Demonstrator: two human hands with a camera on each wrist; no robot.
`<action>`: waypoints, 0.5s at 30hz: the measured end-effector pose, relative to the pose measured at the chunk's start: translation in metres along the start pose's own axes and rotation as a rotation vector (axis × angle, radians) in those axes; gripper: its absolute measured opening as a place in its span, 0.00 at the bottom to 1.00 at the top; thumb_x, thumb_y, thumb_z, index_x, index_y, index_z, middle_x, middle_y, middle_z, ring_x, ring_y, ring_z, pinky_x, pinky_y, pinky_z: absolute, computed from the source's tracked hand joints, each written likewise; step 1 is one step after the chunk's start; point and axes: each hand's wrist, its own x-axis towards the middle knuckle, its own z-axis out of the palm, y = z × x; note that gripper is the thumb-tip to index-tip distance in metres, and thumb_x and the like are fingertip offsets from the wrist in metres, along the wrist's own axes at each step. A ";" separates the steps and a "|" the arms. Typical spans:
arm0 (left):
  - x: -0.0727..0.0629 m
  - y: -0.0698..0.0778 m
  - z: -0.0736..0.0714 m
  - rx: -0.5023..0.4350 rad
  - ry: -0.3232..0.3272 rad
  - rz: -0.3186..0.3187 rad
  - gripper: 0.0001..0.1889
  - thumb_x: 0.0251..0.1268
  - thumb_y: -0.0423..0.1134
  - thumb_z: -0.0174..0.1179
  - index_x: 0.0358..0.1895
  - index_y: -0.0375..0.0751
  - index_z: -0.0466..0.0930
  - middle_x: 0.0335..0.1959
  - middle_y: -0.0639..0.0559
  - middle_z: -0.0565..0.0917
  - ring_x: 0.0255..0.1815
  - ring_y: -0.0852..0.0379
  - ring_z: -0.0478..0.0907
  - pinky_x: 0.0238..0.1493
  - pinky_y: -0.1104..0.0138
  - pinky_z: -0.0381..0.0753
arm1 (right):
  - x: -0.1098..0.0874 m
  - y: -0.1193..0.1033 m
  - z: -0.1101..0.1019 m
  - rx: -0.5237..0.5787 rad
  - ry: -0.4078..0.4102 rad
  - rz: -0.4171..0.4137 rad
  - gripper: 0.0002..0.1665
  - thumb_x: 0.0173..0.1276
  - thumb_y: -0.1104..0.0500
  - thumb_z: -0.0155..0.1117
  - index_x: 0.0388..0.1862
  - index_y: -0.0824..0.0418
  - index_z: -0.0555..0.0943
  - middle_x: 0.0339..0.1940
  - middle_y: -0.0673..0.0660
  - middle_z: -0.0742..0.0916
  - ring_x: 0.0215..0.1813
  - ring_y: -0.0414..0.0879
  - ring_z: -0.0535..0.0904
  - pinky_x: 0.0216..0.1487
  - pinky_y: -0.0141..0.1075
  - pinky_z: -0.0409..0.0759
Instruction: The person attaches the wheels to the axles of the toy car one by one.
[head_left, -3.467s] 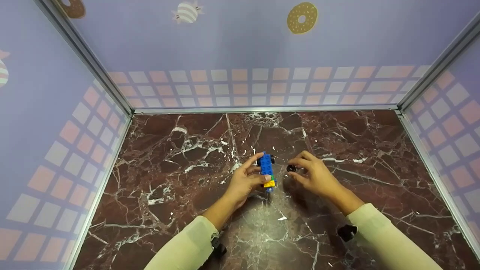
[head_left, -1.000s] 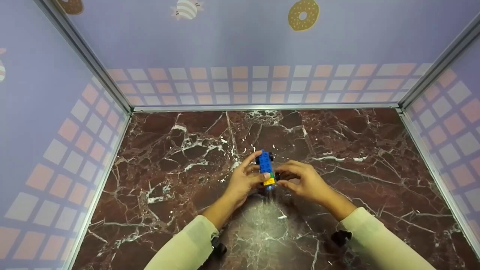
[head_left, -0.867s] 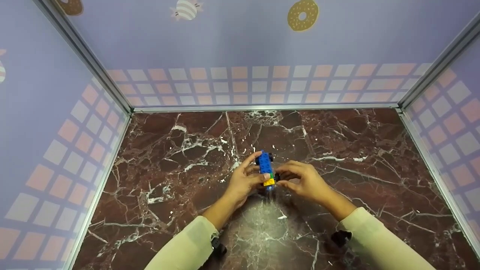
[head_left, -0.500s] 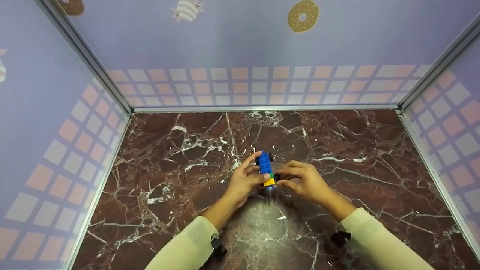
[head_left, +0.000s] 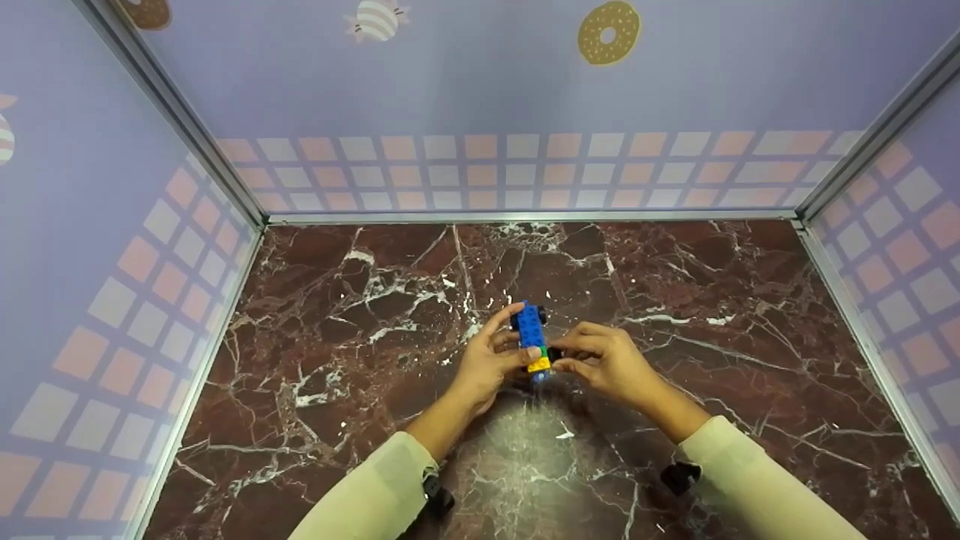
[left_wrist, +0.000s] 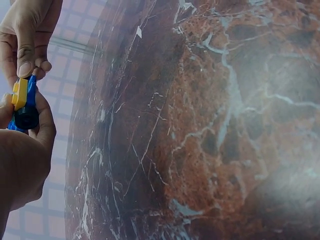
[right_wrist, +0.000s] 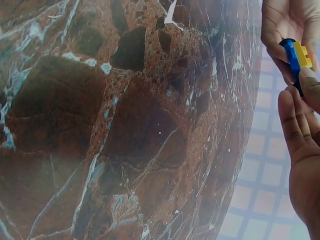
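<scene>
A toy car of building bricks (head_left: 530, 327), blue with a green and a yellow brick at its near end, is held in my left hand (head_left: 484, 369), thumb on top and index finger along its far end. Black wheels (head_left: 543, 315) show at the car's far end. At the near right side, my right hand (head_left: 611, 366) pinches a black wheel (head_left: 554, 355) between thumb and fingers, right against the car. The left wrist view shows another black wheel (left_wrist: 26, 117) under the yellow brick (left_wrist: 20, 94). In the right wrist view the right fingertips meet the car's blue base (right_wrist: 291, 57).
A dark red marble tabletop (head_left: 360, 337) with white veins lies beneath both hands. Purple panels with pink and white squares (head_left: 480, 172) wall it at the back and both sides, joined by metal strips (head_left: 525, 217).
The right hand has moved left since the earliest frame, bringing the black wheel from apart to against the car's near right side. Over the last second, both hands have stayed nearly still.
</scene>
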 end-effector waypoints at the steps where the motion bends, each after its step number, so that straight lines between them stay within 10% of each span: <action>1: 0.000 0.000 0.000 0.000 0.000 0.002 0.42 0.68 0.20 0.71 0.83 0.40 0.68 0.54 0.40 0.88 0.51 0.51 0.88 0.51 0.60 0.96 | 0.000 0.000 0.000 0.000 -0.002 0.004 0.18 0.65 0.65 0.84 0.54 0.65 0.93 0.41 0.62 0.92 0.39 0.48 0.91 0.41 0.33 0.94; 15: -0.002 0.002 -0.002 -0.052 -0.010 -0.006 0.41 0.70 0.19 0.69 0.85 0.41 0.66 0.52 0.45 0.87 0.49 0.52 0.89 0.49 0.61 0.97 | 0.002 -0.003 0.002 -0.001 -0.010 0.010 0.19 0.67 0.63 0.83 0.56 0.64 0.93 0.42 0.62 0.92 0.40 0.48 0.91 0.42 0.34 0.95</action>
